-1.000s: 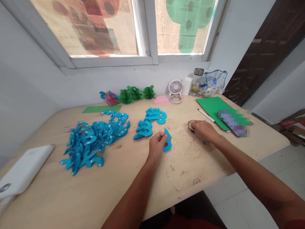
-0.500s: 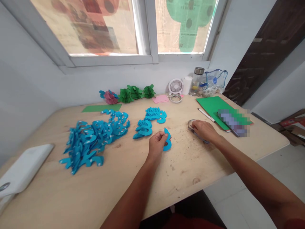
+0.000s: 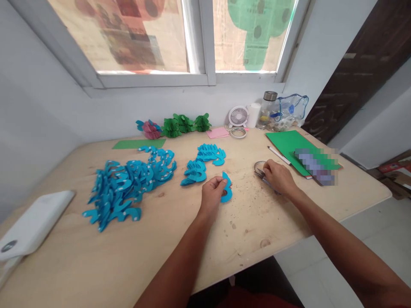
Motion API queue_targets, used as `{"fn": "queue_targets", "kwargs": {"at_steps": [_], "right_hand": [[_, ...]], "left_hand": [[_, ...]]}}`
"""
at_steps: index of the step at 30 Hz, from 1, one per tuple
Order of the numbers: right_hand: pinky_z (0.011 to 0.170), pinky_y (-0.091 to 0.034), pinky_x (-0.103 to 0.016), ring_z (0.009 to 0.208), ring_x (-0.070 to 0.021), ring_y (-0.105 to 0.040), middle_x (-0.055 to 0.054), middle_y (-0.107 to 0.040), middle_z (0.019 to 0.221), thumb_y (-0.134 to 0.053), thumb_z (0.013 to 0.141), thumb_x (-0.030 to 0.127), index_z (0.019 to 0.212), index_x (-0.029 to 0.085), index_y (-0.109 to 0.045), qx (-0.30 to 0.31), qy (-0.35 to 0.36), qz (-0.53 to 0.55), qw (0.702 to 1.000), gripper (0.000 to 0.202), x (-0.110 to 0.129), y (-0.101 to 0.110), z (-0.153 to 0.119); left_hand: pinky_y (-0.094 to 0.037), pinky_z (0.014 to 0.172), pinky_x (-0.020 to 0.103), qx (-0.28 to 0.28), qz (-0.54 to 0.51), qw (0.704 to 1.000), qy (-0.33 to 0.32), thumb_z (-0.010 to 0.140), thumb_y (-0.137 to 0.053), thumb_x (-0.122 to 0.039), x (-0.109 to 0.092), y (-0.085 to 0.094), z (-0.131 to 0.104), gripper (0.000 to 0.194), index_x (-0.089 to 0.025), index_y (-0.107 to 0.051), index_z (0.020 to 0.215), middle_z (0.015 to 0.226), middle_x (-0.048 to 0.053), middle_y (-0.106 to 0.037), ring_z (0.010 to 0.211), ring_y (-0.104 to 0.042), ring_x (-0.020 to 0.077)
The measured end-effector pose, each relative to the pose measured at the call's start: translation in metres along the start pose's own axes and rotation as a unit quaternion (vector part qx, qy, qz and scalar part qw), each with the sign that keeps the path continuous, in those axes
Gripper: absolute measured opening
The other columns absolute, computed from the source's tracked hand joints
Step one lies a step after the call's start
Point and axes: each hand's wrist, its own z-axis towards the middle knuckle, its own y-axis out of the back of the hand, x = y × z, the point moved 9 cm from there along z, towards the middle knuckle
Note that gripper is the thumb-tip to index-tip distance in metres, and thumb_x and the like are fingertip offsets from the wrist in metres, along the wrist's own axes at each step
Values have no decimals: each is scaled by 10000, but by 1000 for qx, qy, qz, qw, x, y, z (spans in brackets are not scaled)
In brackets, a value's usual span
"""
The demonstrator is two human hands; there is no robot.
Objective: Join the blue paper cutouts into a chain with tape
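My left hand (image 3: 212,192) is closed, its thumb and fingers pinching a curved blue paper cutout (image 3: 227,194) just above the table, with a bit of red at its edge. Over to the right, my right hand (image 3: 278,176) has its fingers drawn together beside a thin ring (image 3: 257,165) that looks like a roll of tape. Under those fingers lies a narrow grey, scissors-like tool (image 3: 265,181), partly hidden by the hand. What the right fingertips pinch is too small to tell. Two fanned stacks of blue cutouts (image 3: 194,172) lie beyond my left hand.
A large heap of blue cutouts with white spots (image 3: 128,179) covers the left middle. A white power bank-like device (image 3: 37,222) is at far left. Green paper flowers (image 3: 183,124), a small fan (image 3: 238,116) and a bottle (image 3: 267,111) line the wall. Green sheets (image 3: 285,145) lie right.
My right hand has shifted slightly right and back from the ring, uncovering more of the grey tool. My left hand keeps its pinch on the blue cutout. The view has moved a little.
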Motion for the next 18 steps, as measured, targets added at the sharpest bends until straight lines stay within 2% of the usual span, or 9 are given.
{"fn": "queue_targets", "kwargs": {"at_steps": [2,4,6,9,12,18], "right_hand": [[562,-310,-253,622,-150,-501,-24,-576,675,-454,779,260,740,185,-515,-16,-11,146,989,105,7,5,-2],[551,-338,-241,583,-129,-480,3,-535,630,-479,762,305,728,184,-512,20,-5,314,949,130,25,-1,-3],[550,-349,-237,574,-117,-460,20,-506,619,-525,733,324,730,179,-529,55,-5,410,910,145,47,-9,-6],[565,-363,-238,588,-112,-467,24,-519,631,-558,712,330,717,178,-542,87,-6,469,879,153,77,-22,-9],[627,-401,-251,646,-122,-520,7,-579,684,-560,723,305,719,175,-556,98,4,486,869,130,96,-31,-10],[595,-426,-251,603,-122,-540,8,-592,641,-578,708,276,682,170,-562,85,7,481,872,111,101,-41,-5]], "left_hand": [[-383,490,194,0,-6,1000,6,611,-654,-305,2,0,0,185,-131,-624,666,623,17,-636,519,-511,84],[-377,473,195,4,-5,1000,7,613,-654,-315,2,0,1,194,-129,-625,658,630,18,-637,491,-493,76],[-368,458,193,8,-4,1000,5,617,-652,-319,2,0,1,196,-128,-624,651,634,18,-635,471,-477,69],[-354,439,187,12,2,1000,0,632,-637,-311,1,0,1,185,-129,-621,657,611,10,-620,450,-459,62],[-361,449,183,19,11,1000,-18,642,-625,-291,-3,-2,1,163,-128,-618,641,598,5,-604,462,-462,63],[-351,453,177,34,32,998,-43,652,-621,-283,-7,-6,0,147,-141,-606,617,585,-2,-588,482,-470,69]]}}
